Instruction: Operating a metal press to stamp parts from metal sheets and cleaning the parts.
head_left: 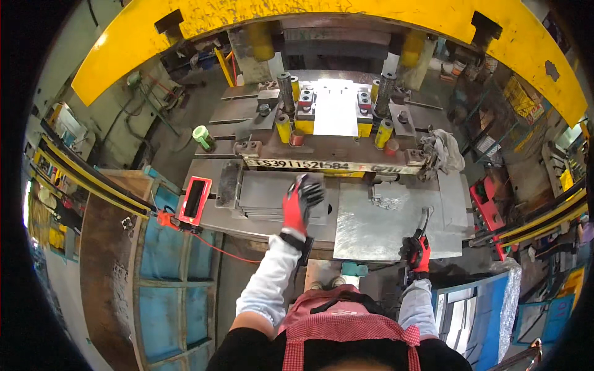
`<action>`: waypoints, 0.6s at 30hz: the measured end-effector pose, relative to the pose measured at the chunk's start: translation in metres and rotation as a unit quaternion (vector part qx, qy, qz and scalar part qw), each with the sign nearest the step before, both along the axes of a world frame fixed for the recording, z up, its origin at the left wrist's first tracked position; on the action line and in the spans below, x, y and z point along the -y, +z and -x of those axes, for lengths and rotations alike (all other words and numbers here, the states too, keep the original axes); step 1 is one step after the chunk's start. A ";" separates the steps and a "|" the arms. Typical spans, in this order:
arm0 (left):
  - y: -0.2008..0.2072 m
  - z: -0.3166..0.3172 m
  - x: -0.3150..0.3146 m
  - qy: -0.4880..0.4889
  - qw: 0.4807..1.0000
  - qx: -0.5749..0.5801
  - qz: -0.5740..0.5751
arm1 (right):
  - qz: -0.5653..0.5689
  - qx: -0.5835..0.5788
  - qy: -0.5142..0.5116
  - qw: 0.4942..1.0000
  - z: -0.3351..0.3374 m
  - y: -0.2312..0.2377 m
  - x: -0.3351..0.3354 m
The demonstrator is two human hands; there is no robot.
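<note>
My left hand point(299, 201), in a red and black glove, is over the right part of a stack of flat grey metal sheets point(266, 188). Its fingers look stretched out, with no held thing visible. On the right, my gloved right hand point(416, 250) is closed around a slim metal hand tool point(426, 221) with a bent tip, its exact kind unclear. The tool points away from me over a wide, shiny metal plate point(365, 229). Farther back, a bright flat sheet point(335, 108) lies in the die point(297, 159) between its guide posts.
A yellow press beam point(322, 7) arches across the top. Small metal pieces point(390, 195) lie on the plate, near a grey rag point(442, 151). A red-rimmed tray point(195, 200) and green-capped bottle point(203, 137) stand left. Blue-panelled framing point(162, 247) is at lower left.
</note>
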State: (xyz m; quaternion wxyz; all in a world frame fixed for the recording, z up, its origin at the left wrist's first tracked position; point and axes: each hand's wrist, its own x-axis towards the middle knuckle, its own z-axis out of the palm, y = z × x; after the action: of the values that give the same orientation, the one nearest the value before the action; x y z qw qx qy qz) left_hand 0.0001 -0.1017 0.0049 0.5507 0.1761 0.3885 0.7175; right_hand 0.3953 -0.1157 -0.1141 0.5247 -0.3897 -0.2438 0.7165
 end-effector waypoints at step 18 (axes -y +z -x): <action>-0.120 0.109 0.132 -0.075 0.513 -0.794 0.319 | -0.009 0.060 -0.091 0.994 0.008 0.007 0.004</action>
State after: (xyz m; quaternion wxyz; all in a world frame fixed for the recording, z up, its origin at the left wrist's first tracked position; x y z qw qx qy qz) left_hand -0.1092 -0.2342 -0.1152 0.0837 0.5131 0.8519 0.0631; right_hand 0.3878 -0.1197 -0.1076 0.5758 -0.4473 -0.2450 0.6390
